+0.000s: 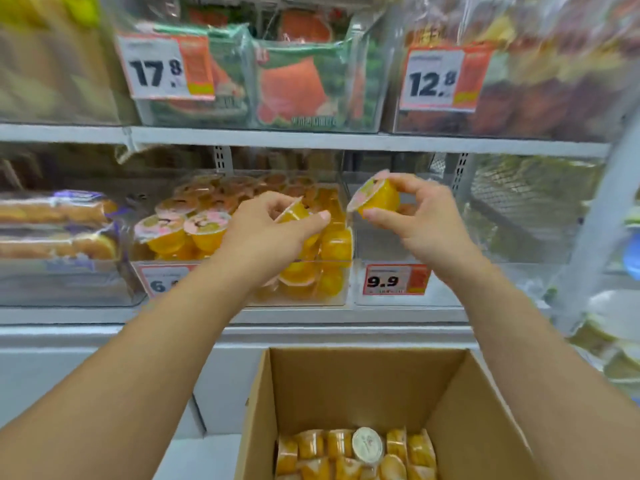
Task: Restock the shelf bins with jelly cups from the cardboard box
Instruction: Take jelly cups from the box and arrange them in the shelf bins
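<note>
Over the bin (341,209), each hand, left (266,230) and right (420,216), pinches one cup (379,199). Best to set them down softly, lids up, not drop them.

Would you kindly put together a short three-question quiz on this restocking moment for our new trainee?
1. True or false: each hand holds one jelly cup.
2. Which price tag sits on the bin below the right hand? A) 9.9 B) 17.8 C) 12.8
3. Fill in: spare cups wait in the cardboard ____.

Key:
1. True: the left hand pinches a jelly cup over the clear bin; the right hand pinches another cup.
2. A, the 9.9 tag.
3. box.
</note>
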